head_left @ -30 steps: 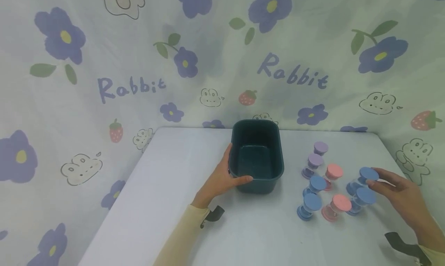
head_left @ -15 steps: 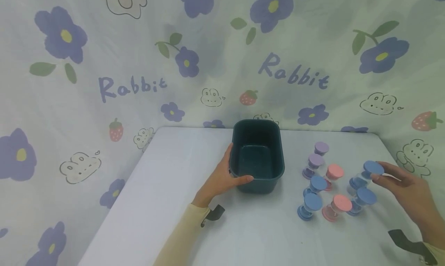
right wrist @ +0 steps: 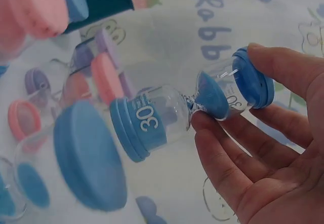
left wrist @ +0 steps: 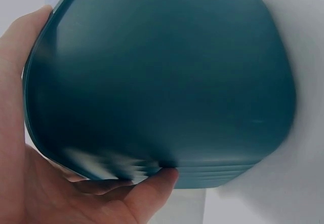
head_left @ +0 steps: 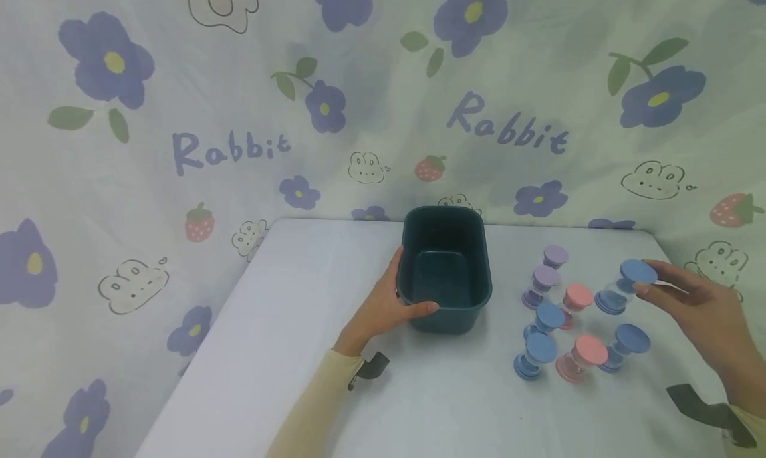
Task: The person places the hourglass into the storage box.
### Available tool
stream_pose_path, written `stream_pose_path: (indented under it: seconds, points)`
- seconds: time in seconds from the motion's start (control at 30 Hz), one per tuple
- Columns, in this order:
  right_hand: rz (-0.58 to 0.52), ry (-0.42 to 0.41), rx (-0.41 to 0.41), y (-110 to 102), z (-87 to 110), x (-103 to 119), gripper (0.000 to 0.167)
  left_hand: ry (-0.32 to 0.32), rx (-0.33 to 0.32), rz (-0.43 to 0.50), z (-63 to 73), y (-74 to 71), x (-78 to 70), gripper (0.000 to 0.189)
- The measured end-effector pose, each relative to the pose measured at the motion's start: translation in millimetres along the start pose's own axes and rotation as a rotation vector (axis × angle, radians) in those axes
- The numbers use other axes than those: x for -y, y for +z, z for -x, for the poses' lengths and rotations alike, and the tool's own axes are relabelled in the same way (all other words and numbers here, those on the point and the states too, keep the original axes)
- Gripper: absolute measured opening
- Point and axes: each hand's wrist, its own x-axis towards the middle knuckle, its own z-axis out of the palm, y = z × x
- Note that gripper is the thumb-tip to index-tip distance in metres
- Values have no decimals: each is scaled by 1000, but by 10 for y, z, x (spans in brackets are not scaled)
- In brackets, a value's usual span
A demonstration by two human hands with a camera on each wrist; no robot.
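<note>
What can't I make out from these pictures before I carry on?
- Base of the rear purple hourglass, head view: hidden behind the front purple hourglass.
- Fine print above the 30 on the held blue hourglass, right wrist view: too small to read.
- Nearest pink hourglass, right wrist view: cut off by the left edge.
</note>
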Motion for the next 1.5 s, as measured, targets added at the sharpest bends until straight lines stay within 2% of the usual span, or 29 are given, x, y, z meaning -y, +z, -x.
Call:
stream_pose_path:
  seconds: [0.23,0.53,0.83,1.13,1.33,1.5]
  points:
    - [-16,-6,11,-43,-52,192,68,4,7,12,-5,2,-16,131]
    - [-184,-93,58,-32,-76,517,58,-9,10,4,-8,-10,-29,131]
    - [-199,-144,132,27,-177,842,55,-28,11,1,-11,-19,-41,133]
    - [-261,-225,128,195,-239,1118,49,-20,11,4,-4,-16,-50,134]
    - [-321,-296,157,306,-289,1234,47,-26,10,4,10,-13,-44,132]
    - [-314,-296,185,390,-340,1382,48,-38,14,0,10,-14,-43,132]
